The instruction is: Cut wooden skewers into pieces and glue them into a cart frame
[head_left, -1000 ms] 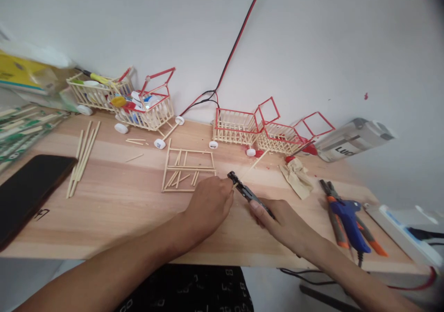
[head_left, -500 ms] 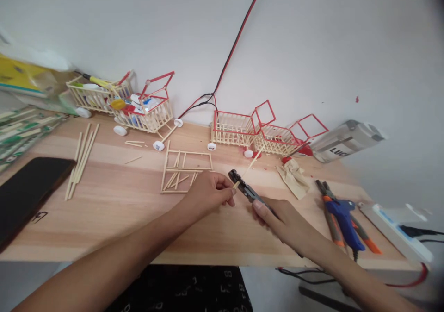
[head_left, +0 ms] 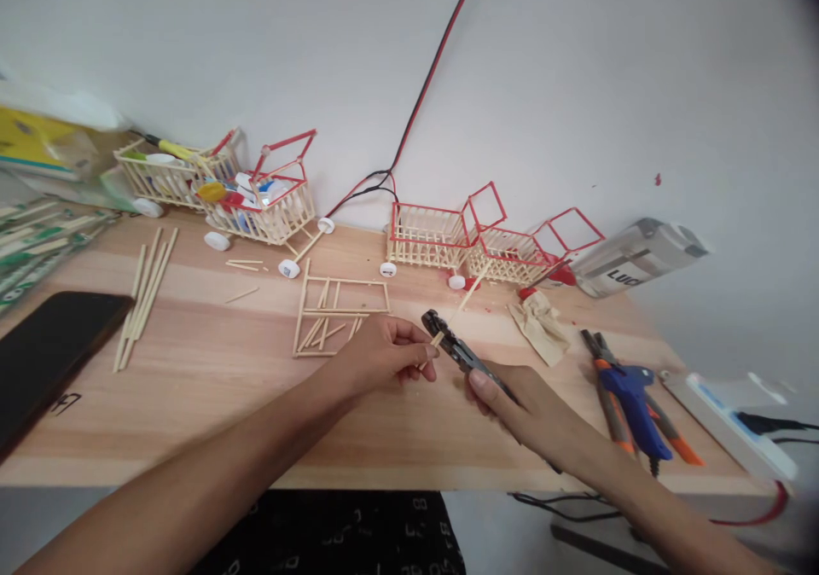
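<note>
Between thumb and fingers, my left hand (head_left: 397, 349) pinches a thin wooden stick (head_left: 437, 339). My right hand (head_left: 505, 396) is wrapped around the handles of a dark metal hand tool that looks like pliers or a wire stripper (head_left: 457, 349). The tool's jaws lie across the stick just beyond my left fingertips, and the stick extends past them toward the small carts. Behind my left hand a flat stick frame (head_left: 299, 310) lies on the table, with several short sticks inside its outline; my hand covers its near right corner.
Small stick carts (head_left: 426, 238) with red trim stand along the wall; two at left hold bottle caps. Long sticks (head_left: 148, 293) lie beside a black phone (head_left: 64, 353). At right are a crumpled brown paper (head_left: 541, 323), a blue glue gun (head_left: 633, 396), orange-handled pliers (head_left: 688, 447) and a power strip (head_left: 735, 430).
Both hands stay almost in place, the tool still across the stick. A bit more of the stick shows at my left fingertips. The whole view has shifted slightly.
</note>
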`<move>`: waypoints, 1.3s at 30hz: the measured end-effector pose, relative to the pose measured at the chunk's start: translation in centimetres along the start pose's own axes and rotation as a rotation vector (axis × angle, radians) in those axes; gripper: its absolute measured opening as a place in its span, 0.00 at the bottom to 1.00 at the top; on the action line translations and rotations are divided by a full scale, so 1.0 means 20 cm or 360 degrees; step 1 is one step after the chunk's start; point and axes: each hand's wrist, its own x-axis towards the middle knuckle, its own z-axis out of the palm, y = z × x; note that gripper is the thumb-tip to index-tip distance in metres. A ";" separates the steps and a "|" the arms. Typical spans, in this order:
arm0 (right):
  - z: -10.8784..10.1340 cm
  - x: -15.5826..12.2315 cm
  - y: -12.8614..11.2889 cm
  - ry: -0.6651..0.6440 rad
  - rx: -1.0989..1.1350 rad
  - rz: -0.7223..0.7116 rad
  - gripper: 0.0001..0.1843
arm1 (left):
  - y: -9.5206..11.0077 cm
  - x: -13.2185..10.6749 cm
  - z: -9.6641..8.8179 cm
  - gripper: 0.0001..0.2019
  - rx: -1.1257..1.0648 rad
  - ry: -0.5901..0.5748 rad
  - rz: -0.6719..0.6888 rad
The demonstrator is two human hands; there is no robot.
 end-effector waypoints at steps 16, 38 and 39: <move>0.01 -0.01 0.01 0.0046 -0.0107 -0.0022 0.26 | -0.03 0.01 0.00 0.06 0.0022 0.0032 0.0017; 0.07 0.05 0.11 -0.0029 0.0003 -0.0078 0.27 | -0.02 0.01 0.03 0.07 0.0157 0.0139 -0.0176; 0.07 0.05 0.10 -0.0027 -0.0007 -0.0088 0.27 | -0.02 0.01 0.03 0.07 0.0149 0.0132 -0.0176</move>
